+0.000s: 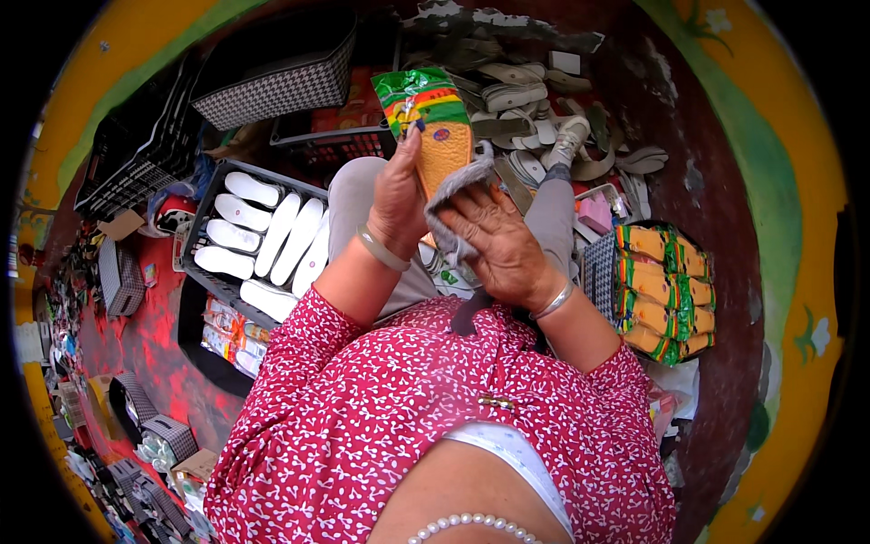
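My left hand point(396, 195) grips an insole in a clear and green plastic wrapper point(444, 136), tan and textured, with a small round blue-and-red mark. It stands tilted in front of me, its printed green end up. Against its lower right side lies a grey fluffy cloth point(460, 186). My right hand point(503, 240) holds this cloth, fingers spread over it and pressed to the wrapper. The cloth hides the insole's lower end.
At my left a dark crate point(192, 243) holds several white insoles. A checked basket point(598, 270) at my right carries several wrapped tan insoles point(648, 281). Loose sandals and soles point(512, 95) lie heaped ahead. Black crates point(136, 150) and another checked basket point(276, 91) stand at the far left.
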A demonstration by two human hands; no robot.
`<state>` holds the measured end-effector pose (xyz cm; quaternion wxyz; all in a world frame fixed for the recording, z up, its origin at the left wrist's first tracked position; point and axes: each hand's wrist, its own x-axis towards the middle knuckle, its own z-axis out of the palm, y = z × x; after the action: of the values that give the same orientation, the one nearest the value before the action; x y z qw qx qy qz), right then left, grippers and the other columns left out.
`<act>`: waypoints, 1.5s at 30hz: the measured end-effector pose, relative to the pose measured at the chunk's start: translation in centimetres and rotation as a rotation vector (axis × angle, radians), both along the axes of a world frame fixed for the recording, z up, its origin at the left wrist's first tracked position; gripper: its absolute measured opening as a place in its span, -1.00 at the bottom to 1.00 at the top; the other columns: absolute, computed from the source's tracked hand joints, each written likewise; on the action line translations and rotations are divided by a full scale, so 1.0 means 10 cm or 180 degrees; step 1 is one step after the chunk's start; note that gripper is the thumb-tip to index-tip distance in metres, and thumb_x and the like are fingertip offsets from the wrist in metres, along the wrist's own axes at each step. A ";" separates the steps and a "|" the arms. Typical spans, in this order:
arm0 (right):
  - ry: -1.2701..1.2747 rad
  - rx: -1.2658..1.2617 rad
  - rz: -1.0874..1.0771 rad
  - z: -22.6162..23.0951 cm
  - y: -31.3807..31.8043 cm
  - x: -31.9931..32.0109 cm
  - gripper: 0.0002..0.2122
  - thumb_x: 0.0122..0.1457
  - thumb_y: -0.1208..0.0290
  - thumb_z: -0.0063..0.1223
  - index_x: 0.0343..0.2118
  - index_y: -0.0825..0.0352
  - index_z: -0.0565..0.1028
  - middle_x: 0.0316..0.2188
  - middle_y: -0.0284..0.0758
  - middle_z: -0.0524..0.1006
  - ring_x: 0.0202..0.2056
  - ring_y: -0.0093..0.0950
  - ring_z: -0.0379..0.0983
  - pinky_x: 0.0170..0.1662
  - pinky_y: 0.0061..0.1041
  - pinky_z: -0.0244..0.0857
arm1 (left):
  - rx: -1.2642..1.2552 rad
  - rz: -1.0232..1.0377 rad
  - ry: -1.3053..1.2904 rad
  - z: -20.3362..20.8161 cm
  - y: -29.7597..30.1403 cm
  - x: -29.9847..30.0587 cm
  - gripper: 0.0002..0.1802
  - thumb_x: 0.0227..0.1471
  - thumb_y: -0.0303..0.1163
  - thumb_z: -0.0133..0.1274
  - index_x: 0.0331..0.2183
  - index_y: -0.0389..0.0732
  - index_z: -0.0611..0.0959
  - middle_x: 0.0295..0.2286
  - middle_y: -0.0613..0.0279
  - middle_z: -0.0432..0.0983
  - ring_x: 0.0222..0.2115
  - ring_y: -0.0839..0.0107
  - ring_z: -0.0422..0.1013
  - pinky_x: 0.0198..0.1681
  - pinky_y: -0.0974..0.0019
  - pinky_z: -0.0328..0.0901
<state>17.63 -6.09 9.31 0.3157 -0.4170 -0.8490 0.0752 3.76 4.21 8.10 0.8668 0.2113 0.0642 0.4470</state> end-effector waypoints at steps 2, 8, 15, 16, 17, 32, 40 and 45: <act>-0.0157 0.0127 0.0054 0.00 -0.05 -0.02 -0.48 -0.10 0.45 0.00 0.04 0.28 0.34 0.11 -0.17 0.23 0.19 -0.22 0.02 0.24 -0.16 -0.24 | -0.0046 -0.0016 -0.0070 -0.04 0.06 -0.03 -0.48 0.17 -0.09 -0.28 0.01 -0.28 0.27 -0.12 0.01 0.36 -0.12 0.17 0.35 -0.02 0.09 0.25; -0.0311 0.0275 0.0324 -0.01 -0.06 0.06 -0.57 -0.03 0.37 -0.03 -0.01 0.17 0.40 0.10 -0.24 0.25 0.19 -0.26 0.03 0.25 -0.18 -0.27 | -0.0192 -0.0232 -0.0097 0.00 0.03 0.01 -0.40 0.17 -0.03 -0.34 0.07 -0.31 0.21 -0.03 -0.05 0.29 -0.04 0.12 0.30 0.04 0.06 0.20; 0.0403 0.0416 -0.0434 -0.10 0.36 0.23 -0.62 0.09 0.34 -0.10 0.01 0.25 0.38 0.10 -0.20 0.25 0.18 -0.26 0.06 0.22 -0.24 -0.18 | -0.0383 -0.0714 -0.0481 -0.01 -0.27 0.14 -0.49 0.19 -0.14 -0.32 0.05 -0.28 0.25 -0.05 0.05 0.33 -0.06 0.19 0.31 0.05 0.14 0.17; 0.0605 0.0438 -0.0563 -0.16 0.41 0.25 -0.62 0.10 0.35 -0.11 0.01 0.26 0.38 0.10 -0.18 0.25 0.18 -0.26 0.06 0.20 -0.27 -0.12 | -0.0372 -0.0859 -0.0455 -0.09 -0.27 0.13 -0.48 0.18 -0.14 -0.30 0.06 -0.29 0.24 -0.05 0.04 0.33 -0.06 0.19 0.32 0.05 0.13 0.18; 0.0814 0.0464 -0.0679 -0.19 0.44 0.27 -0.62 0.11 0.35 -0.11 0.01 0.28 0.37 0.10 -0.16 0.25 0.18 -0.25 0.07 0.18 -0.30 -0.07 | -0.0357 -0.0990 -0.0423 -0.20 -0.26 0.09 -0.48 0.18 -0.14 -0.29 0.06 -0.29 0.24 -0.05 0.03 0.33 -0.06 0.19 0.32 0.04 0.13 0.18; 0.6275 -0.2221 0.1145 0.00 0.25 0.52 -0.45 0.18 -0.06 -0.26 0.05 0.33 0.28 -0.04 -0.20 0.40 0.00 -0.29 0.32 0.07 -0.28 0.17 | 0.0549 -0.0482 0.0722 0.03 -0.23 -0.10 -0.56 0.10 -0.42 -0.12 0.02 -0.29 0.26 -0.09 0.09 0.35 -0.10 0.30 0.35 -0.02 0.25 0.27; 0.6765 -0.2618 0.0741 -0.31 0.26 0.39 -0.60 0.12 0.16 0.00 -0.06 0.33 0.36 -0.15 -0.26 0.46 -0.11 -0.38 0.39 0.01 -0.36 0.24 | 0.1808 -0.0030 0.1393 0.00 -0.28 0.00 -0.57 0.13 -0.49 -0.16 0.05 -0.31 0.26 -0.06 0.17 0.33 -0.04 0.41 0.28 0.05 0.34 0.15; 0.6259 -0.2320 0.0657 -0.07 0.21 0.17 -0.72 0.04 0.41 0.13 -0.16 0.28 0.40 -0.29 -0.43 0.48 -0.21 -0.58 0.41 -0.10 -0.61 0.29 | 0.2260 -0.0123 0.1321 -0.11 -0.29 0.07 -0.58 0.14 -0.48 -0.14 0.05 -0.30 0.27 -0.05 0.20 0.33 -0.04 0.45 0.27 0.06 0.36 0.13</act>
<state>19.33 -3.96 8.56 0.7129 -0.1678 -0.1767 0.6576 4.45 1.32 7.02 0.7170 0.5841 0.0754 0.3729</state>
